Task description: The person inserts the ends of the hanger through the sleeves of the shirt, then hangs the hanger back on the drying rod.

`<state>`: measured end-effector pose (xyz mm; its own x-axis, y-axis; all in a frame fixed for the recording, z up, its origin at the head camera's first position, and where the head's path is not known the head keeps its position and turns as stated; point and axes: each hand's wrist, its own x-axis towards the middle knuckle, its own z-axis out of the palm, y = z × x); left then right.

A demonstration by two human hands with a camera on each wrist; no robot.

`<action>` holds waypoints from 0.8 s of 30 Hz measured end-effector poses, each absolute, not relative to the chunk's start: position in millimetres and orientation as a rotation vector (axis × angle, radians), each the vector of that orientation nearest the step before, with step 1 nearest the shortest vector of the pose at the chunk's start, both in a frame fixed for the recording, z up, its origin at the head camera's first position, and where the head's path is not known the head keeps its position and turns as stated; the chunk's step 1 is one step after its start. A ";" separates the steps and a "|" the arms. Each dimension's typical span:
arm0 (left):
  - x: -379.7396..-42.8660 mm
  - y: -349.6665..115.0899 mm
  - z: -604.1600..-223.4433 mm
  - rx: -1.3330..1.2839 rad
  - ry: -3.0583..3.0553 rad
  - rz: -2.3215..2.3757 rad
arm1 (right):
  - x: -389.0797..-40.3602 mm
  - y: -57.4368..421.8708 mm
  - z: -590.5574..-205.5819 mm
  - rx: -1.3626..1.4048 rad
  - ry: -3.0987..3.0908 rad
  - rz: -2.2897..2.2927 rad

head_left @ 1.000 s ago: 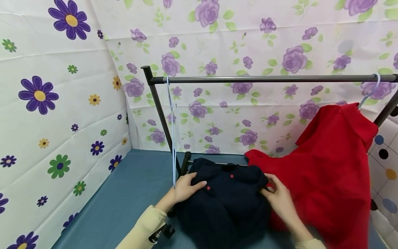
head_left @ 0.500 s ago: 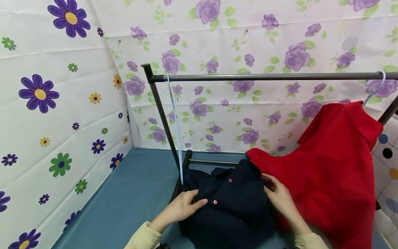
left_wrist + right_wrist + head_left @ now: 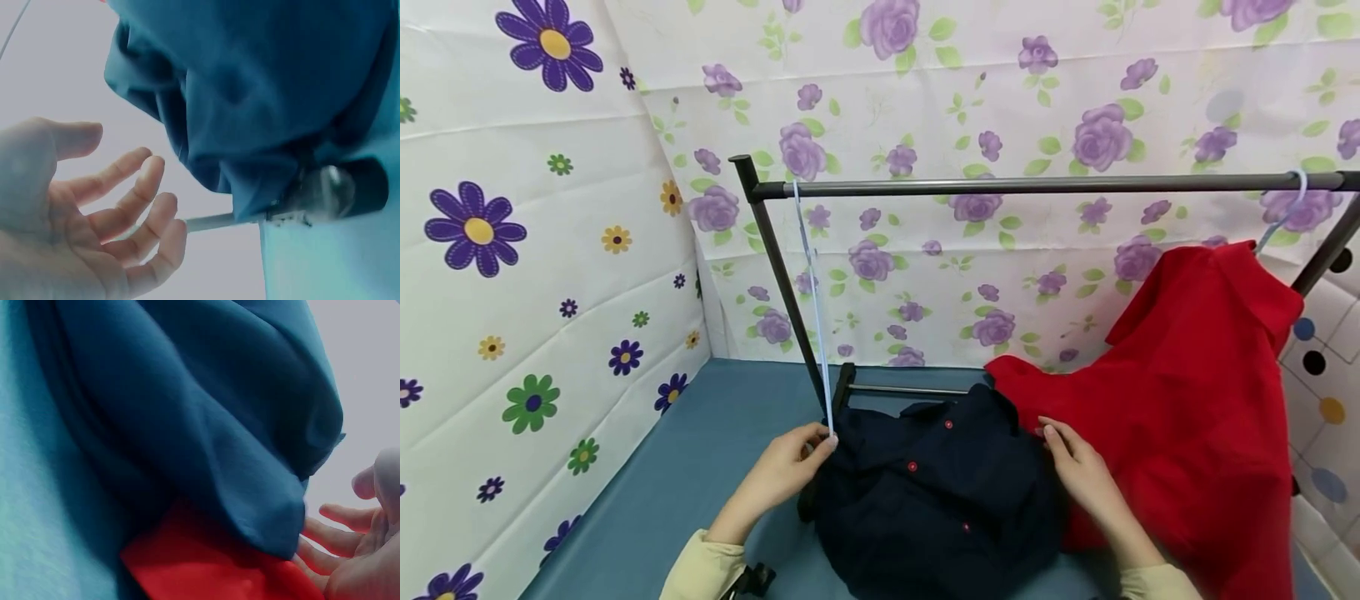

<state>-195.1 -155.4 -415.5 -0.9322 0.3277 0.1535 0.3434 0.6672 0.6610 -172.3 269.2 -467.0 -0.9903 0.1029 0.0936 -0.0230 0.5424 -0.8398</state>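
A navy shirt [image 3: 936, 492] with red buttons stands bunched on the blue surface between my two hands, its collar towards the back. My left hand [image 3: 778, 471] is at the shirt's left edge, thumb and fingertips right at the lower end of a pale blue hanger [image 3: 822, 333]. In the left wrist view a gap shows between thumb and loosely bent fingers. My right hand [image 3: 1086, 479] is beside the shirt's right edge, fingers extended and relaxed. In the right wrist view its fingertips reach the shirt's edge, and the red garment [image 3: 212, 562] shows below.
The hanger hangs edge-on from the left end of a dark rack bar [image 3: 1000, 186]. A red collared shirt [image 3: 1195, 400] hangs at the bar's right end. The rack's left post [image 3: 786, 287] slopes down behind the navy shirt. Flowered sheets [image 3: 910, 100] line the back and left.
My left hand has left the navy shirt's front and moved left and up to the hanger's lower end. The right hand stays beside the shirt. The shirt's front has spread, showing another button.
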 end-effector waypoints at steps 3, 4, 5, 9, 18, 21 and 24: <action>-201.9 -159.2 -415.3 -0.553 -2.792 -1.119 | -170.5 272.0 -462.1 -0.073 -2.621 1.497; -204.6 -159.1 -415.6 -0.555 -2.780 -1.116 | -170.3 272.6 -461.0 -0.072 -2.612 1.515; -207.2 -158.4 -416.2 -0.562 -2.769 -1.117 | -170.3 272.6 -460.4 -0.064 -2.609 1.521; -218.8 -149.5 -421.7 -0.645 -2.749 -1.116 | -169.3 269.4 -462.4 -0.039 -2.640 1.486; -244.1 -125.3 -439.6 -0.825 -2.785 -1.074 | -171.8 259.4 -466.9 -0.059 -2.751 1.406; -251.2 -118.9 -446.3 -0.784 -2.878 -1.207 | -175.4 254.4 -466.4 -0.073 -2.781 1.362; -251.2 -111.0 -455.1 -0.765 -2.996 -1.388 | -179.0 248.5 -469.3 -0.070 -2.847 1.291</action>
